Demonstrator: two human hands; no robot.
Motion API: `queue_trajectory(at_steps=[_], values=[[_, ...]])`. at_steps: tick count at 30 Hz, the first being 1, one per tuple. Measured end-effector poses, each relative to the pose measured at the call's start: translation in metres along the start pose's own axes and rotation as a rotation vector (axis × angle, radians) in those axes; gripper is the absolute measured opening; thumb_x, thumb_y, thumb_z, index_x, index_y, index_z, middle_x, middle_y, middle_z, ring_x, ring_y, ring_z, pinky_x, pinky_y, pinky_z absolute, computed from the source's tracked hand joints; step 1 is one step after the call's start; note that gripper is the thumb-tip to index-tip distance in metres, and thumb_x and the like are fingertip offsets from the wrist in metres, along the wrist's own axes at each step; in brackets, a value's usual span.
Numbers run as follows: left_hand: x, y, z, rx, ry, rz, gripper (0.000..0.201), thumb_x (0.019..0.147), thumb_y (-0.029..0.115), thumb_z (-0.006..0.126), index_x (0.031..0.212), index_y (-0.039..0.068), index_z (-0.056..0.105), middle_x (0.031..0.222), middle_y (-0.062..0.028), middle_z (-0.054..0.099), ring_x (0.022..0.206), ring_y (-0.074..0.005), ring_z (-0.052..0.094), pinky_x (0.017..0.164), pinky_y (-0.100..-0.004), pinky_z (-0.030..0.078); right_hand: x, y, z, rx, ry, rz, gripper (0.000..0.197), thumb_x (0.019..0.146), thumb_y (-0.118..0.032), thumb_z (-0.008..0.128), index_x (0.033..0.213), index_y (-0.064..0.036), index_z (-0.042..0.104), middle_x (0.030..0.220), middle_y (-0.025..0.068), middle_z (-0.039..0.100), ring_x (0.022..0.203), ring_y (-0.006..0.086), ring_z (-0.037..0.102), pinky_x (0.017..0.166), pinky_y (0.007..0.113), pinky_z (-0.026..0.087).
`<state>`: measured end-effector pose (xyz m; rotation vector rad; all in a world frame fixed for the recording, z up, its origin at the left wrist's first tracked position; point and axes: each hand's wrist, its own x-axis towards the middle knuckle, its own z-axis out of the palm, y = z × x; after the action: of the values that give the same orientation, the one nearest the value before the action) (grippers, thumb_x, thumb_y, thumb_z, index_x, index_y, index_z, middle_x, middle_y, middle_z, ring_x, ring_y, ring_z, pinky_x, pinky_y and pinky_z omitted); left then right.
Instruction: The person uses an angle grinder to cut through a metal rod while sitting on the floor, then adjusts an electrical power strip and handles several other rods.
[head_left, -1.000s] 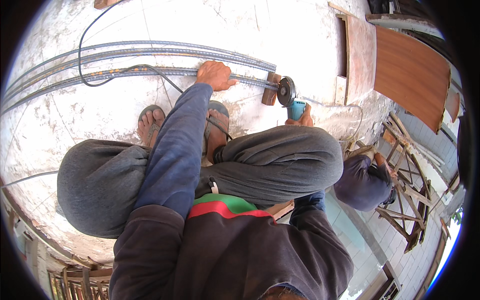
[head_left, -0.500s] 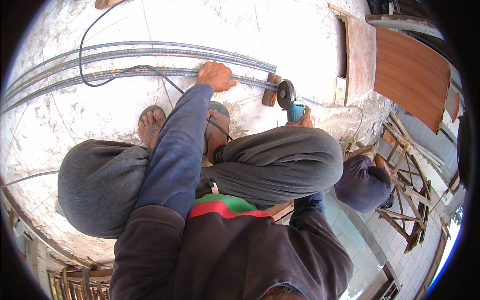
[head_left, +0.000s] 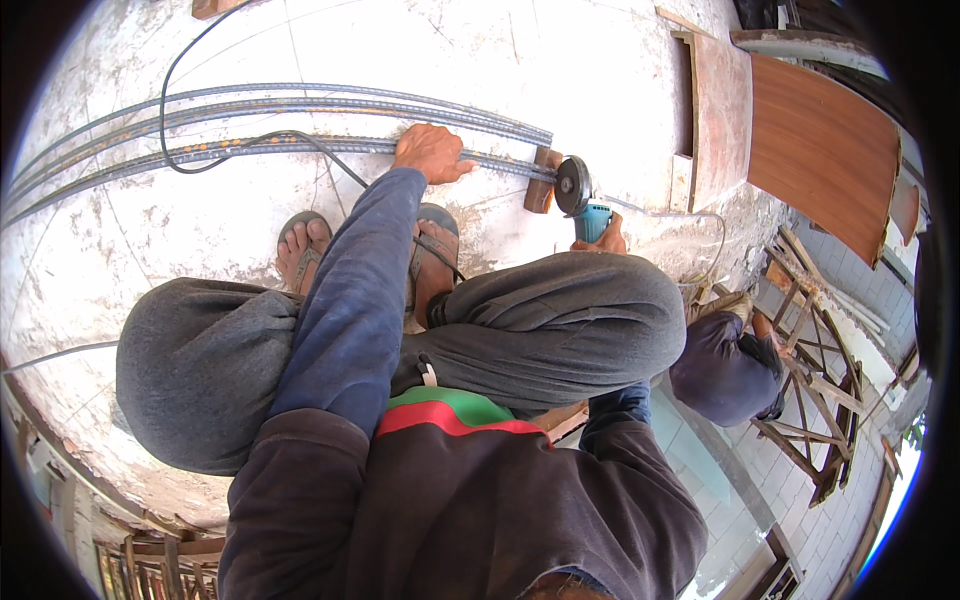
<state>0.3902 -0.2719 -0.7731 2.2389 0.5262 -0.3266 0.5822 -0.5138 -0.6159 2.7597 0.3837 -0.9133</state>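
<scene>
My left hand (head_left: pixel 430 153) is closed over the nearest of several long ribbed steel rebars (head_left: pixel 250 148), pressing down on it. The rebars' right ends lie across a small brown block (head_left: pixel 541 181) on the floor. In my right hand (head_left: pixel 604 238) is a teal angle grinder (head_left: pixel 592 222), its handle gripped beside my right knee, which hides part of the hand. The grinder's dark disc (head_left: pixel 573 186) stands upright at the end of the nearest rebar, just right of the block; whether it touches the bar I cannot tell.
A black cable (head_left: pixel 165 110) loops over the rebars and passes under my left arm. My sandalled feet (head_left: pixel 302 250) are close to the bars. At right stand a brown wooden panel (head_left: pixel 825 150) and a wooden frame (head_left: pixel 820 420), with another person (head_left: pixel 725 370) bent beside it.
The grinder has shifted very slightly at the bar's end. My left hand and the rebars hold the same place.
</scene>
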Motion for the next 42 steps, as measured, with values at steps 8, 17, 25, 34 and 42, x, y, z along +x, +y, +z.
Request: queue_trajectory(at_steps=[8,17,25,34,42], values=[[-0.001,0.002,-0.002,0.022,-0.017,-0.005,0.055,0.089,0.057,0.059,0.088,0.004,0.074,0.082,-0.0162,0.07,0.088,-0.0326,0.067,0.083,-0.0469,0.048,-0.003,0.003,0.005,-0.045,0.07,0.015,0.097,0.064,-0.019,0.084,0.141,-0.0037,0.027,0.114,0.03,0.064,0.106,0.04,0.066,0.091,0.045,0.053],[0.002,0.002,-0.004,0.03,-0.028,-0.01,0.056,0.089,0.058,0.058,0.088,0.004,0.074,0.084,-0.0172,0.07,0.09,-0.0338,0.067,0.084,-0.0474,0.048,-0.002,0.003,0.001,-0.054,0.055,-0.037,0.085,0.069,-0.015,0.076,0.137,-0.0018,0.027,0.111,0.0298,0.064,0.102,0.0406,0.067,0.089,0.045,0.053],[0.002,0.004,-0.001,0.011,-0.002,0.019,0.056,0.087,0.058,0.059,0.088,0.004,0.074,0.085,-0.0176,0.07,0.09,-0.0342,0.067,0.083,-0.0478,0.048,0.016,0.038,0.019,-0.018,0.163,-0.099,0.084,0.062,-0.017,0.084,0.132,-0.0047,0.041,0.099,0.0213,0.067,0.089,0.034,0.069,0.08,0.046,0.052],[0.002,-0.002,0.0,0.031,-0.026,-0.001,0.054,0.088,0.057,0.059,0.089,0.005,0.074,0.083,-0.016,0.071,0.087,-0.0326,0.068,0.081,-0.0472,0.05,0.001,0.037,0.002,0.135,0.18,0.003,0.079,0.067,-0.02,0.084,0.129,-0.0001,0.04,0.101,0.0234,0.066,0.091,0.0332,0.068,0.081,0.044,0.053],[0.002,0.006,-0.009,0.082,-0.047,0.0,0.058,0.087,0.058,0.058,0.084,0.002,0.073,0.077,-0.018,0.069,0.079,-0.0335,0.068,0.072,-0.0471,0.051,-0.015,0.057,0.017,0.278,0.279,0.119,0.075,0.071,-0.023,0.084,0.126,0.004,0.04,0.102,0.0253,0.065,0.093,0.0324,0.067,0.083,0.043,0.053]])
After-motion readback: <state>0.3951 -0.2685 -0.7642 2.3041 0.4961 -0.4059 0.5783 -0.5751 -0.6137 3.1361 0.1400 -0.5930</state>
